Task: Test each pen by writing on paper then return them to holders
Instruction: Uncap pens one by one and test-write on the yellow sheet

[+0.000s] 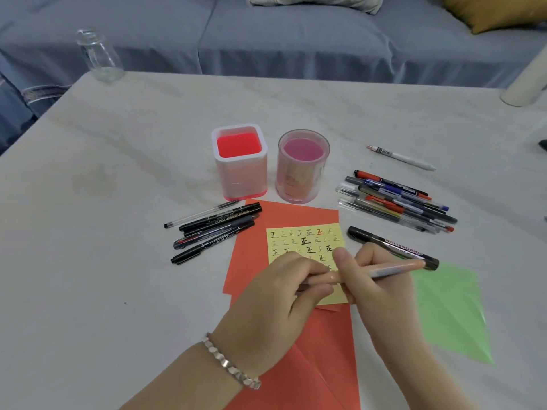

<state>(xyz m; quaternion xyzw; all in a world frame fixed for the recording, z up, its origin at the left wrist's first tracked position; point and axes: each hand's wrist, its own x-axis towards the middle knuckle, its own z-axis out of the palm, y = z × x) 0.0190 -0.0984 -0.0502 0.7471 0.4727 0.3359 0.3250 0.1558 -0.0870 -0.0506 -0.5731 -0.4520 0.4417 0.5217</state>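
Both hands hold one peach-coloured pen [387,269] level above the yellow note [306,247], which is covered with small written marks. My left hand [278,294] pinches the pen's left end, which may be its cap. My right hand [376,279] grips the barrel. A square white holder with a red inside [239,164] and a round pink holder [303,170] stand behind the note; both look empty. Several black pens [213,229] lie to the left. A pile of mixed pens [396,202] lies to the right.
The note lies on orange paper sheets [296,220]. A black whiteboard marker [393,247] lies just behind my right hand, over a green sheet [450,306]. A single white pen [402,157] lies farther back right. A glass jar [99,56] stands at the table's far left corner.
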